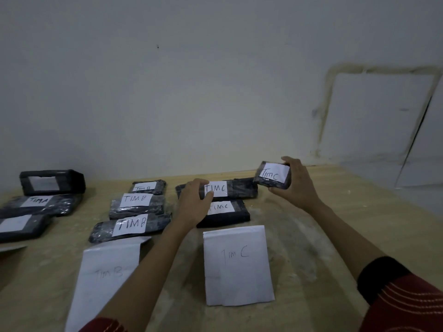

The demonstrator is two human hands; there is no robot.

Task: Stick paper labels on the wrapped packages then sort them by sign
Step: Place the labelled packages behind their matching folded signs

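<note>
Head: right hand (297, 185) round small package (272, 174), left hand (194, 200) round long package (239, 188)

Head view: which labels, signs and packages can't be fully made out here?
All in the head view.
Far-left package label: writing too washed out to read.
Back-left package label: blurred, unreadable.
Sign at left edge: cut off by the frame.
TIM B sign: bottom cut off, right side behind the left forearm.
Near TIM C package: label's start hidden by the left hand.
</note>
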